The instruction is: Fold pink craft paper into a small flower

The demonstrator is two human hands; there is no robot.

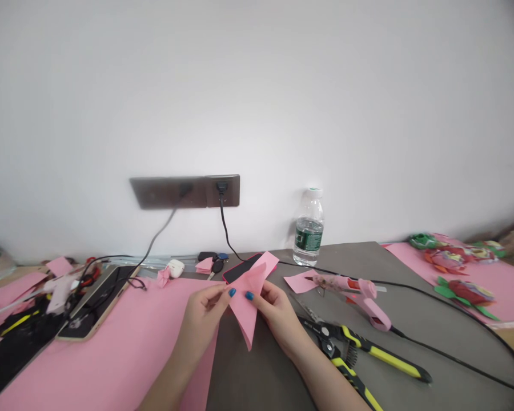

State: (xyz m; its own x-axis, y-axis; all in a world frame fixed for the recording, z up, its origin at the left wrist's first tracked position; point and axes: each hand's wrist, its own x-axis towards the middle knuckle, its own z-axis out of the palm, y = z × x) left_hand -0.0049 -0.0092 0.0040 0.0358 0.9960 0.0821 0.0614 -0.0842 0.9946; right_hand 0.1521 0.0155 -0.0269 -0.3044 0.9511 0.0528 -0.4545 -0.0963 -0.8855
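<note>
A folded pink paper is held up over the grey mat, with one pointed end hanging down and another reaching up to the right. My left hand pinches its left side between thumb and fingers. My right hand pinches the right side, thumb in front. Both thumbs, with blue nails, lie close together on the paper. Behind the paper, a phone with a pink-red edge is partly hidden. To the left, a large pink sheet lies flat.
Right of my hands are yellow-black pliers, a pink glue gun with its cable, and a water bottle. Red and green crafts sit at far right. A phone, a white earbud case and tangled cables are at left.
</note>
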